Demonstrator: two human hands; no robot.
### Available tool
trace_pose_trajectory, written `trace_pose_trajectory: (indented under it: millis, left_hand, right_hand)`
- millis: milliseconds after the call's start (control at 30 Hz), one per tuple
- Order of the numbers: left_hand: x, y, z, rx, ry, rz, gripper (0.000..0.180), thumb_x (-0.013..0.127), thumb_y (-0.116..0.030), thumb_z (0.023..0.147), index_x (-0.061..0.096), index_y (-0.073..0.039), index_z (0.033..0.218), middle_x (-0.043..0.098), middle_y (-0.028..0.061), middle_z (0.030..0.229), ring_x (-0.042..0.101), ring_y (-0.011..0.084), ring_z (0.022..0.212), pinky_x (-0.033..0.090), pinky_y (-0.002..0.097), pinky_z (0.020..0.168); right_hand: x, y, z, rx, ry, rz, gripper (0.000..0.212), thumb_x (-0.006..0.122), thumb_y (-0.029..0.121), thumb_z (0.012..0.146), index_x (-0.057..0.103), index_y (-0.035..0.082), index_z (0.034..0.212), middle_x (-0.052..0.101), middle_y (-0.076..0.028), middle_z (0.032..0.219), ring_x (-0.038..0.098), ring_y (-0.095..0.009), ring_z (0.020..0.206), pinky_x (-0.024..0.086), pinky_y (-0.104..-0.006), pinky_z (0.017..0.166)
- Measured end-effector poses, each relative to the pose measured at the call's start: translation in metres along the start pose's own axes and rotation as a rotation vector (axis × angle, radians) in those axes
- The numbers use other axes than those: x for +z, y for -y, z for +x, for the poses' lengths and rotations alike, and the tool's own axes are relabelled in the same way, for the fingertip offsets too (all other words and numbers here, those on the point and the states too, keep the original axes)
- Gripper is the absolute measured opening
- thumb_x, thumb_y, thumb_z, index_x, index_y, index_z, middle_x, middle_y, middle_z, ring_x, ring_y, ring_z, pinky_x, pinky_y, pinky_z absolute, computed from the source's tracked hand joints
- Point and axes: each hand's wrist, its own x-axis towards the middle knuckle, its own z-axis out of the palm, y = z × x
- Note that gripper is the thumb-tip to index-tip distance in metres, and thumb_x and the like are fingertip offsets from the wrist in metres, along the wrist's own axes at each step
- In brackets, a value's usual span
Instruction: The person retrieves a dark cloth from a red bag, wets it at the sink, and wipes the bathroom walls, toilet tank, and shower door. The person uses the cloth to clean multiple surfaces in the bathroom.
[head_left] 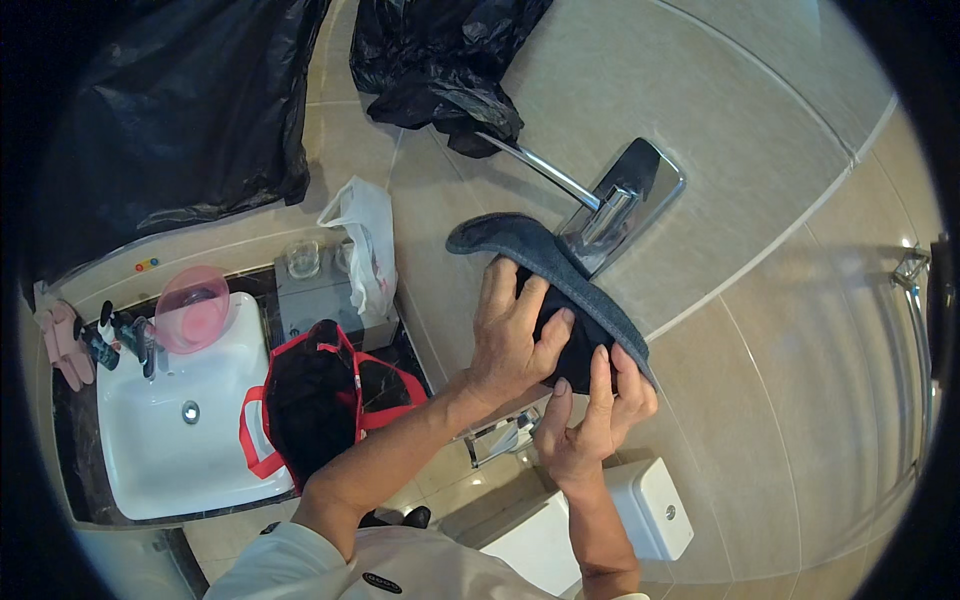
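Locate the blue-grey hat point(594, 305) in front of the tiled wall point(730, 110), where it overlaps the lower end of the chrome bracket point(612, 212); contact between the two cannot be determined from this view. Your left hand point(508, 350) grips the hat near its middle, fingers bent against the black lining. Your right hand point(590, 432) holds the lower right end, fingers spread along the inner side of the band. How firmly either hand presses cannot be seen. To handle the hat well, support both sides evenly, apply light tension, and avoid creasing the curved edge or scraping it on the chrome. Orientation: the dark-lined opening appears to face you. The long axis runs obliquely from upper left to lower right; the rounded tip points left.
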Motion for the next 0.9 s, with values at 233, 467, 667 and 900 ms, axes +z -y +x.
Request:
trace_pose_trajectory:
  millis: [233, 467, 667, 900]
  left_hand:
    - [-0.002, 0.029, -0.015, -0.153, 0.078, -0.104, 0.038, 0.055, -0.011, 0.077, 0.051, 0.005, 0.111, 0.044, 0.0286, 0.113, 0.045, 0.0456, 0.102, 0.038, 0.0475, 0.09]
    - [-0.014, 0.05, 0.07, 0.185, 0.065, -0.09, 0.036, 0.049, 0.007, 0.067, 0.053, 0.001, 0.103, 0.044, 0.0229, 0.11, 0.045, 0.0425, 0.103, 0.037, 0.0462, 0.092]
    - [-0.013, 0.069, 0.061, 0.317, 0.11, 0.1, 0.042, 0.062, -0.025, 0.08, 0.058, -0.008, 0.119, 0.045, 0.0188, 0.103, 0.047, 0.0363, 0.097, 0.04, 0.0443, 0.084]
    - [-0.01, 0.118, -0.011, -0.225, 0.126, 0.104, 0.052, 0.057, -0.021, 0.083, 0.045, -0.002, 0.13, 0.042, 0.0252, 0.124, 0.043, 0.0413, 0.114, 0.039, 0.0433, 0.094]
  right_hand:
    - [0.008, 0.022, 0.003, 0.024, 0.176, 0.147, 0.064, 0.068, 0.002, 0.066, 0.047, -0.007, 0.125, 0.048, -0.025, 0.125, 0.047, -0.039, 0.111, 0.031, -0.0464, 0.095]
    - [0.034, 0.034, 0.042, 0.064, 0.211, 0.29, 0.062, 0.067, 0.003, 0.07, 0.044, -0.006, 0.126, 0.042, -0.028, 0.127, 0.043, -0.044, 0.113, 0.031, -0.0477, 0.098]
    - [0.061, 0.037, 0.05, 0.042, 0.131, 0.301, 0.062, 0.064, -0.001, 0.07, 0.042, -0.008, 0.128, 0.046, -0.027, 0.124, 0.045, -0.041, 0.112, 0.033, -0.0442, 0.097]
    - [0.095, 0.041, 0.015, 0.085, 0.271, 0.389, 0.059, 0.062, 0.001, 0.072, 0.042, -0.008, 0.127, 0.047, -0.027, 0.124, 0.046, -0.042, 0.115, 0.034, -0.0444, 0.099]
